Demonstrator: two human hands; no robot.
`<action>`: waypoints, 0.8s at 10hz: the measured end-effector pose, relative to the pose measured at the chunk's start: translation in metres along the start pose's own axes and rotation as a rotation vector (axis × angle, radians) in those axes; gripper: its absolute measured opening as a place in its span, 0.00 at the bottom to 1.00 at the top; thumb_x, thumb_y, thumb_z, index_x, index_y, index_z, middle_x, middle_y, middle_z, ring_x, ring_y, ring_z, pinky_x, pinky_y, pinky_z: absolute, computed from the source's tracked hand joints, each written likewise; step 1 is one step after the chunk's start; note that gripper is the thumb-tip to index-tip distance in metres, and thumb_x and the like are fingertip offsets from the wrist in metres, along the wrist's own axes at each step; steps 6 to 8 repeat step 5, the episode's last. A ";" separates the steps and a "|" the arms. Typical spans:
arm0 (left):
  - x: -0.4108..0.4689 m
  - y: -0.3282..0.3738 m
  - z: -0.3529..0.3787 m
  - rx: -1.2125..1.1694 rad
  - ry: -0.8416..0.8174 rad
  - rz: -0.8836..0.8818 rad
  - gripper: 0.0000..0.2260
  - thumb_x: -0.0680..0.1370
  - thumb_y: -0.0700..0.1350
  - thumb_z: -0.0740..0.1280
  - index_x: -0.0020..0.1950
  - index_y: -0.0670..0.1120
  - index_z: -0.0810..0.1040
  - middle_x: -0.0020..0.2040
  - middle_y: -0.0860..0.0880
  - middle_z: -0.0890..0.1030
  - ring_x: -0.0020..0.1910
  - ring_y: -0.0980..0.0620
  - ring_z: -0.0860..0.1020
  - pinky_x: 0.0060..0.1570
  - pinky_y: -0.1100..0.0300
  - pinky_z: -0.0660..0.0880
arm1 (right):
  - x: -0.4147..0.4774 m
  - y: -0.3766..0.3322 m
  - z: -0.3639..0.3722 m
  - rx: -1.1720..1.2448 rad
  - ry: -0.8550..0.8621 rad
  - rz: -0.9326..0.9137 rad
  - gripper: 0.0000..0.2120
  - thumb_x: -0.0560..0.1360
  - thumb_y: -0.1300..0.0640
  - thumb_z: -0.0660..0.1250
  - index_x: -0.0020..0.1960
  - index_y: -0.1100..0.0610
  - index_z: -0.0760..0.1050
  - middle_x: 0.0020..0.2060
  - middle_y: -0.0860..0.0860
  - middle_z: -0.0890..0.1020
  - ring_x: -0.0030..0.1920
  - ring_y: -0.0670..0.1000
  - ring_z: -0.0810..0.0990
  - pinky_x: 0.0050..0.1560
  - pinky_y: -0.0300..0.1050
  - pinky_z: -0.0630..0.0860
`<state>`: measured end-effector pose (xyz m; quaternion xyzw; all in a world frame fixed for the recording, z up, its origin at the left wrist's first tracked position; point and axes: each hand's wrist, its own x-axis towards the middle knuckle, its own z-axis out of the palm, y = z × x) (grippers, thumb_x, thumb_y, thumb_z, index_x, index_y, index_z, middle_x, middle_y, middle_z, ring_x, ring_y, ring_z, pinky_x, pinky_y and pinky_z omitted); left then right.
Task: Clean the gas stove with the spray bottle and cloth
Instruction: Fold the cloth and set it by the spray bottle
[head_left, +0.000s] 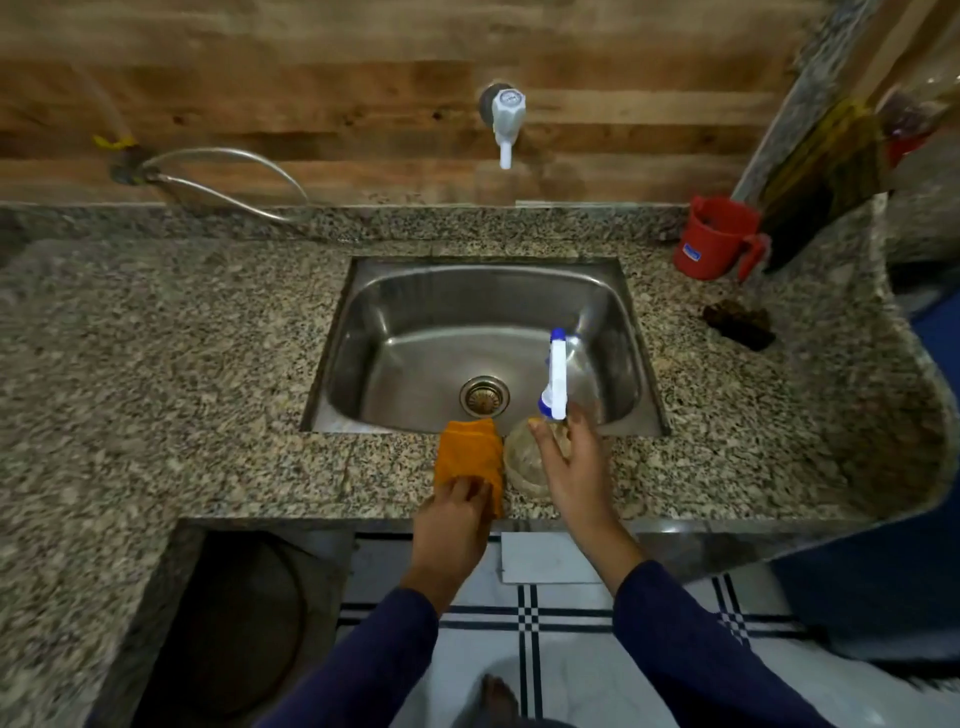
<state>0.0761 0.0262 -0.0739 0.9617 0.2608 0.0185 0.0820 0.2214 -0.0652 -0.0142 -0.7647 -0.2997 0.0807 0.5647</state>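
Note:
An orange cloth (467, 452) lies folded on the granite counter (208, 389), just in front of the sink. My left hand (457, 514) grips its near end with curled fingers. Right beside it stands a clear spray bottle (524, 460) with a white and blue trigger head (557, 379). My right hand (574, 467) is against the bottle's right side, thumb and fingers stretched out rather than wrapped round it. No gas stove is in view.
A steel sink (483, 312) with a drain sits in the middle of the counter, under a white wall tap (506, 117). A red mug (719, 236) and a dark scrubber (740, 323) are at the right. A metal hose (228, 176) runs along the wooden wall.

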 end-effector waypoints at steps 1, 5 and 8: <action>-0.008 0.006 0.002 0.014 -0.161 -0.019 0.28 0.79 0.56 0.61 0.77 0.48 0.63 0.74 0.47 0.66 0.73 0.43 0.64 0.65 0.47 0.70 | -0.007 0.002 -0.003 -0.045 -0.003 -0.050 0.18 0.81 0.52 0.64 0.69 0.55 0.70 0.57 0.48 0.79 0.57 0.41 0.77 0.55 0.40 0.76; -0.046 0.003 -0.078 -0.584 0.064 -0.215 0.23 0.78 0.52 0.68 0.71 0.46 0.71 0.66 0.47 0.76 0.63 0.47 0.75 0.59 0.53 0.73 | -0.075 -0.004 -0.008 -0.061 0.074 -0.061 0.26 0.79 0.61 0.64 0.75 0.56 0.62 0.71 0.51 0.69 0.71 0.48 0.68 0.68 0.47 0.70; -0.046 0.003 -0.078 -0.584 0.064 -0.215 0.23 0.78 0.52 0.68 0.71 0.46 0.71 0.66 0.47 0.76 0.63 0.47 0.75 0.59 0.53 0.73 | -0.075 -0.004 -0.008 -0.061 0.074 -0.061 0.26 0.79 0.61 0.64 0.75 0.56 0.62 0.71 0.51 0.69 0.71 0.48 0.68 0.68 0.47 0.70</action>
